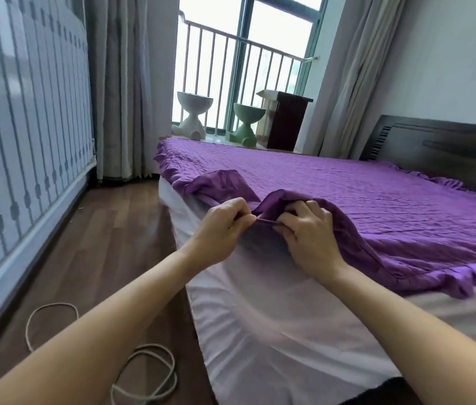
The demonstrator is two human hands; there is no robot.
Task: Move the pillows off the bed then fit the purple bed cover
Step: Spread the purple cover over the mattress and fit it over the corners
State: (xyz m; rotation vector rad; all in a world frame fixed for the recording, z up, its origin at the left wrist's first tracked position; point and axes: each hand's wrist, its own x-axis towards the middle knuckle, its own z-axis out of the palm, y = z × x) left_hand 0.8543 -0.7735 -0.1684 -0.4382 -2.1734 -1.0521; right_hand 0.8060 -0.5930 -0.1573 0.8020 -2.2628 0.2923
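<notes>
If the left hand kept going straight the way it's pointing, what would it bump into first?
The left hand would likely meet the bunched purple bed cover it pinches, then the right hand, gripping the same edge just ahead; depth is uncertain.

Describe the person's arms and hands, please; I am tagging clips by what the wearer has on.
Both arms are bare as far as the frame shows: no sleeve reaches the left forearm or the right forearm. The left hand and right hand are ungloved, with no watch, bracelet or band at either wrist. No ring shows on the visible fingers.
</notes>
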